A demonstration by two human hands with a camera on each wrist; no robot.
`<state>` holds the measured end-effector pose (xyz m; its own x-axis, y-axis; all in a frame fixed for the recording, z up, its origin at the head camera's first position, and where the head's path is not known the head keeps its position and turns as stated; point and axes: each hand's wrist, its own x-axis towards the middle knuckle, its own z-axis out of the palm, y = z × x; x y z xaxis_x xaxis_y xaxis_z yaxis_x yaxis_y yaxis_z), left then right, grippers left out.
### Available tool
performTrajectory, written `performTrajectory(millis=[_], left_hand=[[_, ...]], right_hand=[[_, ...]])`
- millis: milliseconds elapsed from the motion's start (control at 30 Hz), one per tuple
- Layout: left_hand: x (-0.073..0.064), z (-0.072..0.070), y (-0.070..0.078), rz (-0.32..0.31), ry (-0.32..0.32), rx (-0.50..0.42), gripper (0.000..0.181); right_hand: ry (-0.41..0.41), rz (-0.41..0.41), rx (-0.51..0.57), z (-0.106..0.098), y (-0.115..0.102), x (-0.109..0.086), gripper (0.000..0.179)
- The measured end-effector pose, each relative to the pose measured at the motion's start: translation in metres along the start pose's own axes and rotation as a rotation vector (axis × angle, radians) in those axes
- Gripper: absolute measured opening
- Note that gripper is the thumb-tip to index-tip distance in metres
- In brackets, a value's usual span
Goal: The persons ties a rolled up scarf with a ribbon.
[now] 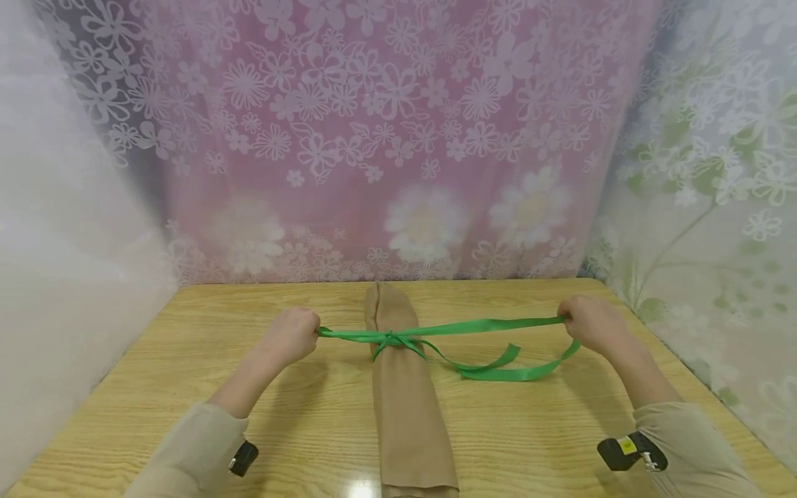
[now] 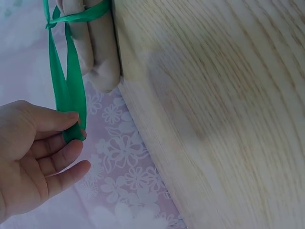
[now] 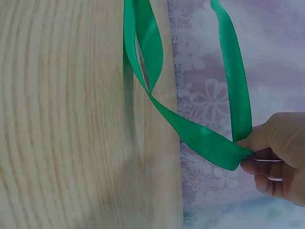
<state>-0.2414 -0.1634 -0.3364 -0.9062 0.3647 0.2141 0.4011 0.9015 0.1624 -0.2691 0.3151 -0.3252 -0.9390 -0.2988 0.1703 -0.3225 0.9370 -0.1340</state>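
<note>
A long roll of tan cloth (image 1: pixel 407 415) lies lengthwise on the table, with a green ribbon (image 1: pixel 467 327) tied around its far part. My left hand (image 1: pixel 292 334) pinches a doubled loop of the ribbon to the left of the roll; the left wrist view shows thumb and fingers on that loop (image 2: pixel 71 95). Far out to the right, my right hand (image 1: pixel 594 324) pinches another stretch of ribbon between thumb and fingers (image 3: pixel 238 100). Between the hands the ribbon runs nearly straight over the roll. Its loose tails (image 1: pixel 517 373) hang and curl right of the knot (image 1: pixel 390 339).
The wooden table (image 1: pixel 187 360) has its far edge close behind the roll. A pink floral curtain (image 1: pixel 398 138) hangs behind it, and pale sheets (image 1: pixel 716 228) hang at both sides. Small black cameras (image 1: pixel 631 452) sit on both wrists.
</note>
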Motion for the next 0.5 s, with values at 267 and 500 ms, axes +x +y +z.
performTrajectory(millis=[267,500], left_hand=[[-0.0051,-0.0020,-0.0051,-0.026,-0.043,0.039,0.015],[-0.0066,-0.0030,-0.0088,-0.057,0.021,0.106,0.013]], right_hand=[[-0.001,0.033,0.001,0.0023,0.0036,-0.0008,0.021],[0.006,0.036,-0.016,0.0036,0.0052,-0.0012,0.023]])
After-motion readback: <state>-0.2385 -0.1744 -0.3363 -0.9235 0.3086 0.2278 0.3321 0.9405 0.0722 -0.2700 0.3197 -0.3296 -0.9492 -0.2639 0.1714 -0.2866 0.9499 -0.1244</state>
